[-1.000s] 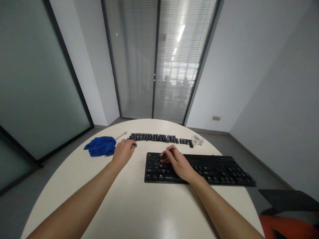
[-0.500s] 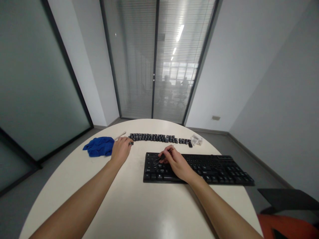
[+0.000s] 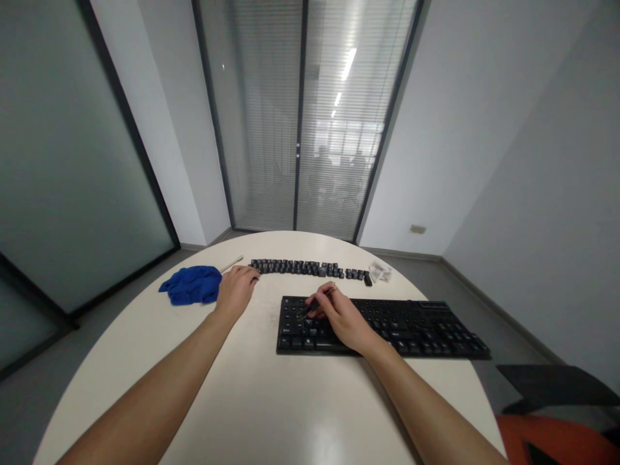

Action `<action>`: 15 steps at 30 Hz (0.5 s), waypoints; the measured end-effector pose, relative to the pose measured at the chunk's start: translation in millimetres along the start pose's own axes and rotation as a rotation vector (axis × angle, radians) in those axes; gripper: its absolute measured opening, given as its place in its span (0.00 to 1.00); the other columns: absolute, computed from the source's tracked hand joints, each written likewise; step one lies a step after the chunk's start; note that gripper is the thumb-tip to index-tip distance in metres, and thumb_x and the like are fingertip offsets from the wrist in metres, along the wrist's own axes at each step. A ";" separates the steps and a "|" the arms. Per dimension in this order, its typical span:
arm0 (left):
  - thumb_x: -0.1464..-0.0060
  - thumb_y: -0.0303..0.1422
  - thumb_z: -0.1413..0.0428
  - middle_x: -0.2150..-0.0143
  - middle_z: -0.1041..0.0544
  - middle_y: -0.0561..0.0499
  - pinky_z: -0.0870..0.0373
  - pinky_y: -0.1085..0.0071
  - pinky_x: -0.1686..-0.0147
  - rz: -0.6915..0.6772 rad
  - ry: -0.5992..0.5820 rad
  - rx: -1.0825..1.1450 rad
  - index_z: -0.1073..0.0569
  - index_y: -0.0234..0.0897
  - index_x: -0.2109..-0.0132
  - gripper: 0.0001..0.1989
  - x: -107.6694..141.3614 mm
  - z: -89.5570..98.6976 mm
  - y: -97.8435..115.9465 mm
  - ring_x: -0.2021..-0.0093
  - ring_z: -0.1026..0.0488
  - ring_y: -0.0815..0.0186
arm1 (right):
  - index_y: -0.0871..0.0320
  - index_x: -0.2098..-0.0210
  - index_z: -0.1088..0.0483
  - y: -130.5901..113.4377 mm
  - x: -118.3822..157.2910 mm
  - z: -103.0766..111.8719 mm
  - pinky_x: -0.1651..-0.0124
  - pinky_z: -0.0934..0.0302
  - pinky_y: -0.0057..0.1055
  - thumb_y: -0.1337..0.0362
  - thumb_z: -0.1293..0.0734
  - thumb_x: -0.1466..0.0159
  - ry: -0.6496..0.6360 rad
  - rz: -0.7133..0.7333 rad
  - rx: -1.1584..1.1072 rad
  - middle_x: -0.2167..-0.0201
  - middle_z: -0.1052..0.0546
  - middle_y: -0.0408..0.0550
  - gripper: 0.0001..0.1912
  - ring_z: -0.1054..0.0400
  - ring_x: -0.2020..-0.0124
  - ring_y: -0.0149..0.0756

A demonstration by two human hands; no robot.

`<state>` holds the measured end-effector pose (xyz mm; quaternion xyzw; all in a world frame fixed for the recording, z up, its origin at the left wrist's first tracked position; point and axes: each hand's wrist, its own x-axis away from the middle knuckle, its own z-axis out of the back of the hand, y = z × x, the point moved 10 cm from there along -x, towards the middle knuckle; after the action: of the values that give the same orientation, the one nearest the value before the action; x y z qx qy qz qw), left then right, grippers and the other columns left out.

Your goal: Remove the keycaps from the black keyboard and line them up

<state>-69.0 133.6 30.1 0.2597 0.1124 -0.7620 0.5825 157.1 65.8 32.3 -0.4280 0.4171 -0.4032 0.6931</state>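
A black keyboard (image 3: 411, 323) lies on the round pale table, with keycaps absent from part of its left side. Over that part, my right hand (image 3: 339, 316) pinches a thin dark tool (image 3: 312, 307), its tip down at the keys. Beyond the keyboard runs a row of loose black keycaps (image 3: 290, 267). My left hand (image 3: 236, 290) rests at the left end of this row, fingers bent together; whatever is under its fingertips is hidden. Just left of it lies a crumpled blue cloth (image 3: 192, 285).
A light-coloured stick (image 3: 232, 263) lies behind the blue cloth. Near the row's right end is a small clear-and-white item (image 3: 380, 271). The table's (image 3: 252, 400) curved edge surrounds everything. A red and black chair (image 3: 557, 439) stands at the lower right.
The dark keycap seen at my left fingertips is now mostly covered by them. My right hand has hardly moved. The whole view has shifted slightly.
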 end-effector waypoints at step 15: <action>0.43 0.28 0.46 0.53 0.20 0.51 0.34 0.55 0.49 0.021 -0.021 0.030 0.19 0.44 0.64 0.11 -1.3 -2.1 -4.2 0.49 0.30 0.53 | 0.54 0.62 0.39 -20.4 4.3 8.1 0.58 0.34 0.34 0.50 0.46 0.29 0.021 0.093 0.111 0.63 0.24 0.46 0.15 0.27 0.65 0.35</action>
<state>-72.1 136.9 28.5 0.2615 0.0921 -0.7601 0.5877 161.8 57.7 52.6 -0.3649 0.4209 -0.3975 0.7292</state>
